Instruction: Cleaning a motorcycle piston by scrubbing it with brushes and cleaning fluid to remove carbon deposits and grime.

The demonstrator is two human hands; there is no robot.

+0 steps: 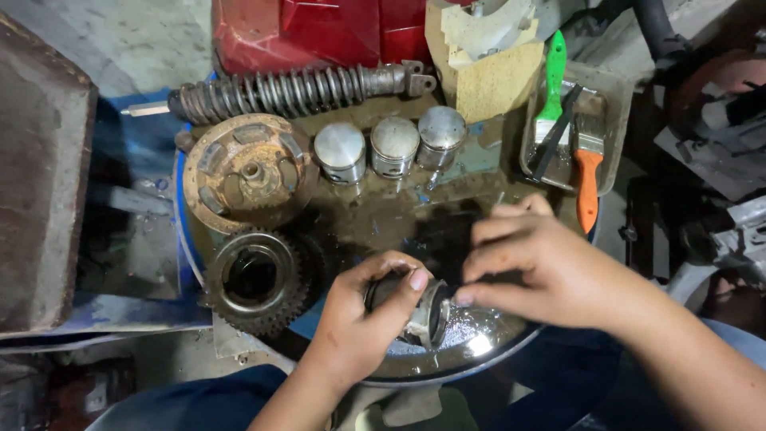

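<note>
- Left hand (363, 315) grips a greasy piston (415, 307), tilted, just above the oily desk (447, 363).
- Right hand (550, 267) curls closed, fingertips pinching its crown rim.
- Judgement: steady the body firmly; work the rim gently, since oil invites slipping.
- Three clean pistons (391, 148) stand beyond both hands.

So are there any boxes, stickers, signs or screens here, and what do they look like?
No stickers, signs or screens show.
Cardboard piece: top middle, behind the pistons; tan, torn, with a white part resting on it.
Tray: top right; shallow, grey, rectangular, holding brushes with green and orange handles.
Left hand and right hand: both on a round metal part, with no label that shows.
</note>
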